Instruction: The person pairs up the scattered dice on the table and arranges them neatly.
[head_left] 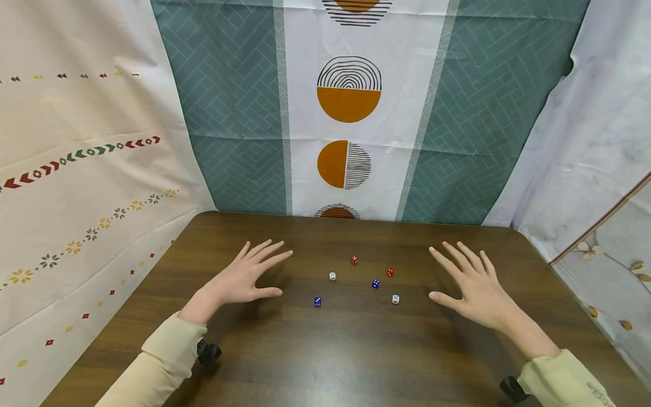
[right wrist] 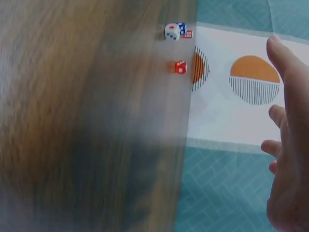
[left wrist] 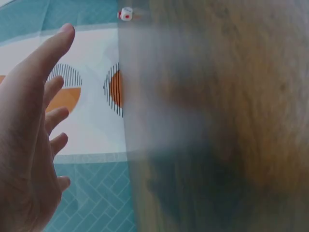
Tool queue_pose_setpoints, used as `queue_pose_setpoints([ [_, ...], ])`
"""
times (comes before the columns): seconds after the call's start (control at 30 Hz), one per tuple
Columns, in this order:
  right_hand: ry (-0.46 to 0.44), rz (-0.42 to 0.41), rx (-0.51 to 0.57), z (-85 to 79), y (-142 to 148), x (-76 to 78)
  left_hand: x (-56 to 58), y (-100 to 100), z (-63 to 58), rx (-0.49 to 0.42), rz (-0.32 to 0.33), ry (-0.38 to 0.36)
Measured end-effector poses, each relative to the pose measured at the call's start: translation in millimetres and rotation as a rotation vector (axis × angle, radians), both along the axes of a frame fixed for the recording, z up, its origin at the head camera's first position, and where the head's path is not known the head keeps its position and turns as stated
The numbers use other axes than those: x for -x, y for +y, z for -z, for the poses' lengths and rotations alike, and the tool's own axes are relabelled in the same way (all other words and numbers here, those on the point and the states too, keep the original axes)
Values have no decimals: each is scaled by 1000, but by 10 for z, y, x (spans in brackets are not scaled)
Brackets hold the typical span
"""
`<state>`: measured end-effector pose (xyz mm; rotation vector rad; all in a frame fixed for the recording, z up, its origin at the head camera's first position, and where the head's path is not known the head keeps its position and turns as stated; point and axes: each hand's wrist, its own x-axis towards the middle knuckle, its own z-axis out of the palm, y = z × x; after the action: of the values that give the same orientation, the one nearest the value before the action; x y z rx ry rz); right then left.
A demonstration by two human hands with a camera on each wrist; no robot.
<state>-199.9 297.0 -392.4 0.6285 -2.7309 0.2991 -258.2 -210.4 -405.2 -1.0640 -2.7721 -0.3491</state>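
Note:
My left hand [head_left: 244, 278] hovers over the left side of the table with its fingers spread and holds nothing. Over the right side, my right hand [head_left: 475, 291] is likewise spread and holds nothing. Between them lie several small dice. Nearest the left hand are a blue die [head_left: 317, 302] and a white die [head_left: 332, 276]. A red die [head_left: 354, 260] sits farther back. Closer to the right hand lie another white die [head_left: 395, 299], a second red die [head_left: 390, 272] and a second blue die [head_left: 375, 284]. The right wrist view shows a red die [right wrist: 180, 67] near a cluster of others.
The dice rest on a dark brown wooden table [head_left: 315, 350] with rounded back corners. Behind it hangs a teal and white patterned cloth [head_left: 239, 113]. Pale patterned cloths flank it at left [head_left: 91, 198] and right [head_left: 600, 141]. Dark wrist devices sit at both cuffs.

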Motion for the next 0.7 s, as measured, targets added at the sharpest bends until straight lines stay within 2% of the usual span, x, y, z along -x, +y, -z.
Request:
queue_pose_setpoints([
  [0.47,-30,-25,86,21,-301,-61,-64,141,113,-60,71,-18],
  [0.7,-24,-46,110,80,-470,-98,-91,254,192,-101,67,-123],
])
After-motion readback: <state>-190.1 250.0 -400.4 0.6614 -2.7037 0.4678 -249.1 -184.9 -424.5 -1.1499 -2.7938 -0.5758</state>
